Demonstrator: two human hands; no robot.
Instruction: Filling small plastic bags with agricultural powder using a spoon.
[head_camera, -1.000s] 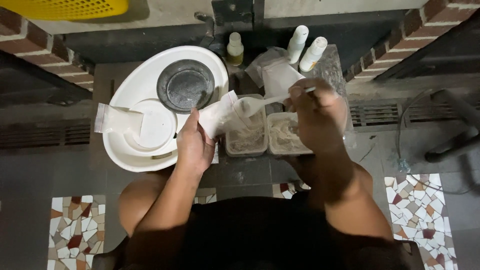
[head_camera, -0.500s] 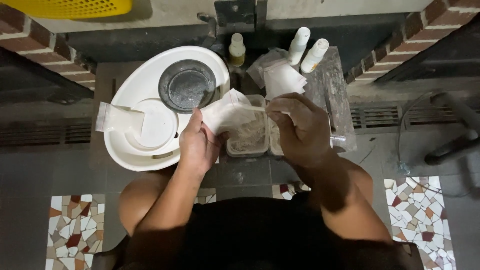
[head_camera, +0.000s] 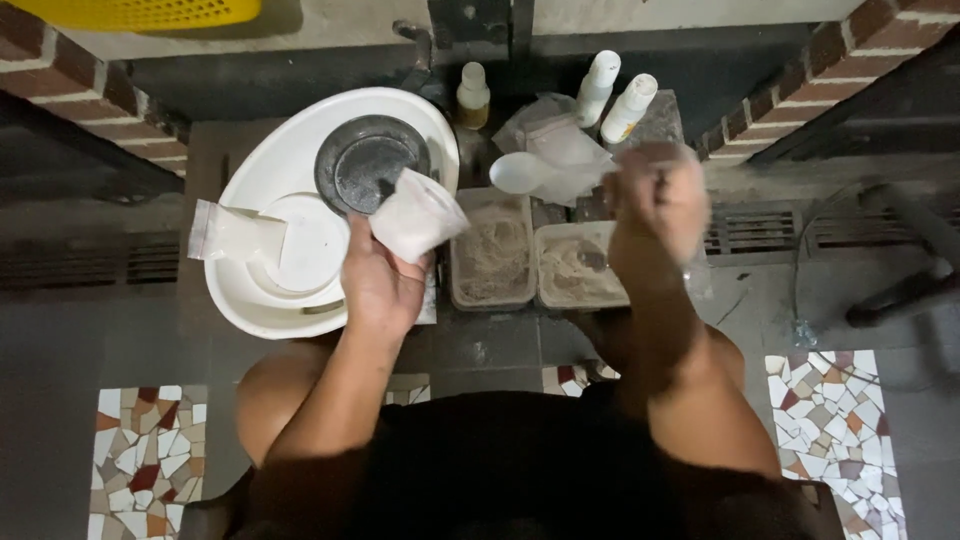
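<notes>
- Your left hand (head_camera: 375, 285) is closed around a small clear plastic bag (head_camera: 415, 215) of white powder, held just left of the two tubs.
- Your right hand (head_camera: 655, 200) is fisted on the handle of a white spoon (head_camera: 525, 172), which hovers above the right tub (head_camera: 580, 265).
- The left tub (head_camera: 490, 250) holds brownish powder.
- Left of the tubs sits a white basin (head_camera: 250, 305) carrying a dark round dish (head_camera: 370, 165).
</notes>
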